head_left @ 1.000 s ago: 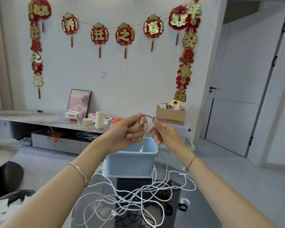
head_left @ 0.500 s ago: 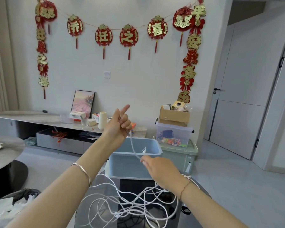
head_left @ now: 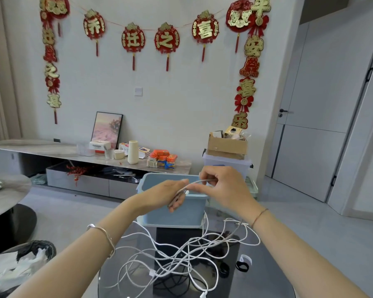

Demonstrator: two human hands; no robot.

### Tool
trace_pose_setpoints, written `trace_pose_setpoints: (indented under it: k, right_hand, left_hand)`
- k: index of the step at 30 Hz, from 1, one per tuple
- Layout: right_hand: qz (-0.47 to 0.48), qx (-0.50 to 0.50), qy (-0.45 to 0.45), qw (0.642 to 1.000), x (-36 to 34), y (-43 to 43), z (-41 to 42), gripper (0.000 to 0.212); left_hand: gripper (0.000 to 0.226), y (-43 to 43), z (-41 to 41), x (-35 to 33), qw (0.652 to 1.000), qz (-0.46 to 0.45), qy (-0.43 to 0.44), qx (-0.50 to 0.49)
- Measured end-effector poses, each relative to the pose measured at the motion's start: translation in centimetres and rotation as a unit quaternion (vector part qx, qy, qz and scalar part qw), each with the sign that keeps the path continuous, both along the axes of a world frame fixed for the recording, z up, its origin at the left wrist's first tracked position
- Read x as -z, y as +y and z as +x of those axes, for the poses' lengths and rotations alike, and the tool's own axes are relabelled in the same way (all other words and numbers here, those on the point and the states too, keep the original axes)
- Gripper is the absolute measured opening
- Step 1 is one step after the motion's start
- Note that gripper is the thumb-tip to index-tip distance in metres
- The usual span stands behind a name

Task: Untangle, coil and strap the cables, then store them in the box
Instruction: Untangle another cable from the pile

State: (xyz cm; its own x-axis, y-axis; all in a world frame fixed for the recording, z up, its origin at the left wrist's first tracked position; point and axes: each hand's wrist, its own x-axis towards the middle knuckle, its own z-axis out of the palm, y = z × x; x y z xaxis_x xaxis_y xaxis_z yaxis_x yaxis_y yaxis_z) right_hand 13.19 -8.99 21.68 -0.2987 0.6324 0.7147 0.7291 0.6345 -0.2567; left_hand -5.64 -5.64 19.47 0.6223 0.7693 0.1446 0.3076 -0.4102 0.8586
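Left hand (head_left: 167,193): fingers curl around a loop of grey cable (head_left: 199,181).
Right hand (head_left: 223,189): at 3 o'clock of the left, pinching the same cable.
Tangle (head_left: 181,252): white cables loose on the glass table (head_left: 267,282).
Box (head_left: 172,216): blue, open, at 12 o'clock of the tangle, behind both hands.
Straps (head_left: 242,266): black loops at 4 o'clock of the tangle.

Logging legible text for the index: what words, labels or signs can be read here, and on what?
"乔迁之喜": red garland across the wall, one character per medallion.
"平安喜乐": right hanging string, top to bottom.
"之", "喜": left hanging string; its upper characters are blurred.
White box on the shelf: print too small to read.
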Motion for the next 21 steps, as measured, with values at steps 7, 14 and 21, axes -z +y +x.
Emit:
trace_pose_setpoints:
  k: [7, 14, 21]
  right_hand:
    - [-0.176, -0.127, 0.209, 0.954, 0.1, 1.9, 1.7, 0.022]
    - [-0.223, -0.091, 0.274, 0.931, 2.9, 2.1, 0.3, 0.029]
    - [-0.377, -0.007, 0.080, 0.923, 5.8, 1.0, -2.7, 0.026]
  left_hand:
    - [0.049, -0.8, 0.2, -1.5, 0.965, -0.190, -0.125, 0.133]
    - [0.019, -0.7, 0.8, -2.6, 0.823, -0.348, -0.419, 0.161]
    - [0.042, 1.1, 2.9, -2.7, 0.776, -0.261, -0.574, -0.019]
